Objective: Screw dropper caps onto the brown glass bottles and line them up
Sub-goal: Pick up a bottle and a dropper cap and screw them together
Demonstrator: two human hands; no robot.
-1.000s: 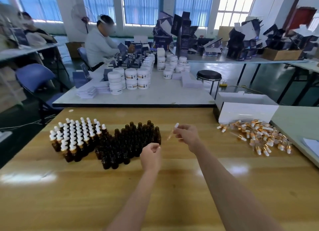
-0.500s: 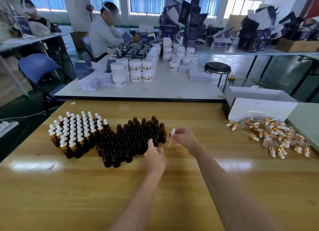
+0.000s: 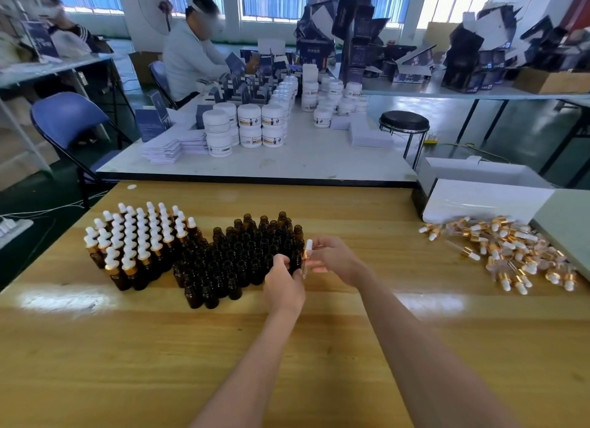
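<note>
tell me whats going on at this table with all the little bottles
A person is capping small brown glass bottles on a wooden table. The right hand pinches a dropper cap, tube pointing down, beside a bottle that the left hand appears to hold at the right edge of the uncapped bottles. The cap is not yet screwed on. The capped bottles stand in rows to the left; a pile of loose caps lies to the right by a white box.
</note>
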